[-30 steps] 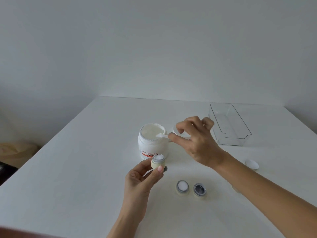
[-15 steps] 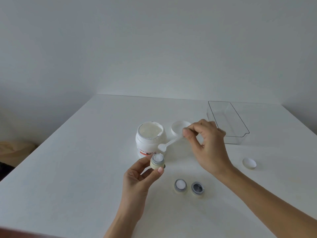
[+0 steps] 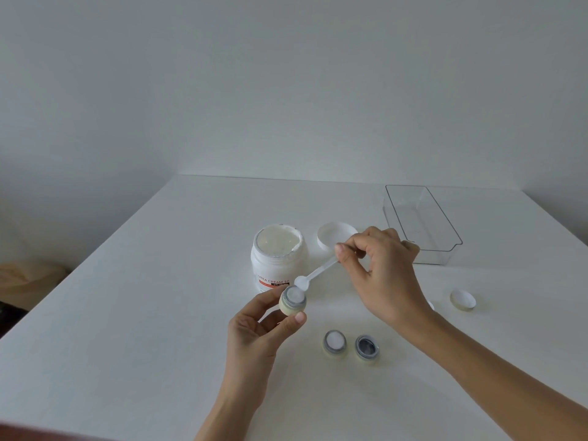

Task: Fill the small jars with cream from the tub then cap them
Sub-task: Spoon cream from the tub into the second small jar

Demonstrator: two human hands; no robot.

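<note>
Head view is the only angle, looking down at a white table (image 3: 133,329). Left hand (image 3: 254,332) pinches a small jar (image 3: 293,301) between thumb and fingertips, lifted off the table and tipped a bit toward the right hand, probably so the mouth faces the scoop. Right hand (image 3: 386,278) holds a little white spoon (image 3: 313,276) by the handle tip, thumb and forefinger pinched, other fingers curled. Its bowl sits right at the jar's rim, just touching or about to, hard to say which. Jar already looks pretty full of white cream, so this seems like a top-up or a scrape-off.

Tub (image 3: 279,257) stands open right behind the jar, close enough that each scoop is a short trip. Its lid (image 3: 335,237) lies upside down just beside it, partly behind the right hand. Near the person, two more jars stand side by side, both uncapped: filled one (image 3: 334,342) on the left, empty one (image 3: 367,346) on the right. A small cap (image 3: 463,300) lies well off to the right, and a clear bin (image 3: 423,224) sits at the back right. So roughly halfway on filling, capping not started.
</note>
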